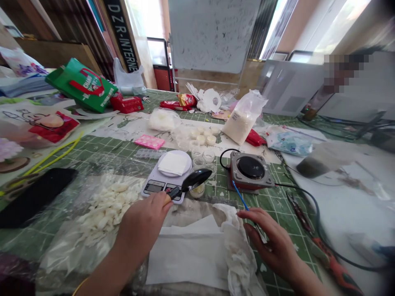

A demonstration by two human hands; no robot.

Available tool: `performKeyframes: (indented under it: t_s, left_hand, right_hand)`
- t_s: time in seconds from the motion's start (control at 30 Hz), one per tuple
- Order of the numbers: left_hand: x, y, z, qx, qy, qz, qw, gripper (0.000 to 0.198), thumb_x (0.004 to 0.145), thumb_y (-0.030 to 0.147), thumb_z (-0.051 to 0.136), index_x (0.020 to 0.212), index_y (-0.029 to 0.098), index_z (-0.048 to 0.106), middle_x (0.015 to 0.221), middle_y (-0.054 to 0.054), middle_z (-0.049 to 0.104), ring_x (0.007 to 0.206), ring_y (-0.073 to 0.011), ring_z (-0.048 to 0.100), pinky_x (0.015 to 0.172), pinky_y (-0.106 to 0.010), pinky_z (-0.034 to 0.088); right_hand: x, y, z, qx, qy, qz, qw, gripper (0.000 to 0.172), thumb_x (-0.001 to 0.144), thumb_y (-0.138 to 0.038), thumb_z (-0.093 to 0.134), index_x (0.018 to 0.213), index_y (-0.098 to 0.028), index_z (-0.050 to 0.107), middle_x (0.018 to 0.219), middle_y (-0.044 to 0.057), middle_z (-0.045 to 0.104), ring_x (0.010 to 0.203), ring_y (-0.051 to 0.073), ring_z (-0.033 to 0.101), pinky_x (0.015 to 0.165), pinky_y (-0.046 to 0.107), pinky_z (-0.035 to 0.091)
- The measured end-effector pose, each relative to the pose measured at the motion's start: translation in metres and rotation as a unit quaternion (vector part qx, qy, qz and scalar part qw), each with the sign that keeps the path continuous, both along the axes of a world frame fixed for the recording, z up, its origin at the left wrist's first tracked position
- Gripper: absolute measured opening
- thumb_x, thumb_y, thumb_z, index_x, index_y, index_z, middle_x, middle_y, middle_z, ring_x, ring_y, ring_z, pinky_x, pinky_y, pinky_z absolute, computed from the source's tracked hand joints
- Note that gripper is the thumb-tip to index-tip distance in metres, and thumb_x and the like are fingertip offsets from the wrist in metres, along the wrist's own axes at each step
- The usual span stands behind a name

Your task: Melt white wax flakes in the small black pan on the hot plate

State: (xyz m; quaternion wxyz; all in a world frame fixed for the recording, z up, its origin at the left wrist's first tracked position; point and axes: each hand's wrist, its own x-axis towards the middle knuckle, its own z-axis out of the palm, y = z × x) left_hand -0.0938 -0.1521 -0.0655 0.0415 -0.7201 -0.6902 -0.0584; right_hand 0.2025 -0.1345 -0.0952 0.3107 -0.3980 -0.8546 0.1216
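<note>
Gripping the black spoon (pixel 196 179) by its short handle, my left hand (pixel 144 222) reaches forward from the lower edge of the view, wrist straight, fingers curled tight around the handle's end. The spoon's bowl is tipped a little to one side and hangs just above a small glass cup (pixel 198 191) that stands at the front right corner of the scale (pixel 160 181). My right hand (pixel 272 241) lies low over the surface (pixel 123 148) to the right, palm down, fingers loosely stretched and slightly spread. The lower end of a thin blue stick (pixel 239 195) meets its thumb and forefinger, but I cannot tell whether they pinch it or only touch it. Between my two hands lie a sheet of white paper (pixel 188 255) and a crumpled tissue (pixel 239 250). Just beyond the stick sits the hot plate (pixel 250 170), and white flakes (pixel 106 207) are heaped on clear plastic to the left of my left hand.
</note>
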Motion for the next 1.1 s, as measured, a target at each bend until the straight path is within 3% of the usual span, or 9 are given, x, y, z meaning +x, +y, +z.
performKeyframes:
  t_s: [0.2, 0.4, 1.1]
  left_hand:
    - [0.003, -0.006, -0.010, 0.129, 0.032, -0.038, 0.990, 0.019, 0.085, 0.032, 0.041, 0.087, 0.018, 0.054, 0.075, -0.005, 0.059, 0.069, -0.0192, 0.055, 0.063, -0.030, 0.038]
    - [0.000, -0.004, -0.017, 0.186, 0.055, -0.061, 0.979, 0.024, 0.084, 0.031, 0.044, 0.097, 0.013, 0.055, 0.076, -0.006, 0.060, 0.072, -0.0203, 0.057, 0.064, -0.031, 0.042]
    - [0.003, -0.002, -0.016, 0.119, -0.023, -0.020, 0.992, 0.020, 0.082, 0.031, 0.046, 0.091, 0.016, 0.055, 0.078, -0.005, 0.058, 0.074, -0.0189, 0.056, 0.067, -0.030, 0.043]
  right_hand:
    - [-0.001, -0.001, 0.000, -0.003, 0.007, 0.030, 1.000, 0.036, 0.078, -0.013, 0.049, 0.114, -0.018, 0.047, 0.100, 0.008, 0.060, 0.099, 0.017, 0.053, 0.082, 0.031, 0.046]
    - [-0.002, -0.003, 0.003, -0.029, 0.024, 0.050, 0.998, 0.039, 0.078, -0.009, 0.046, 0.116, -0.017, 0.045, 0.103, 0.009, 0.058, 0.102, 0.017, 0.050, 0.082, 0.031, 0.046]
    - [0.000, -0.006, -0.001, -0.062, 0.038, 0.080, 0.994, 0.045, 0.080, -0.010, 0.044, 0.124, -0.019, 0.037, 0.107, 0.009, 0.059, 0.103, 0.017, 0.050, 0.086, 0.035, 0.045]
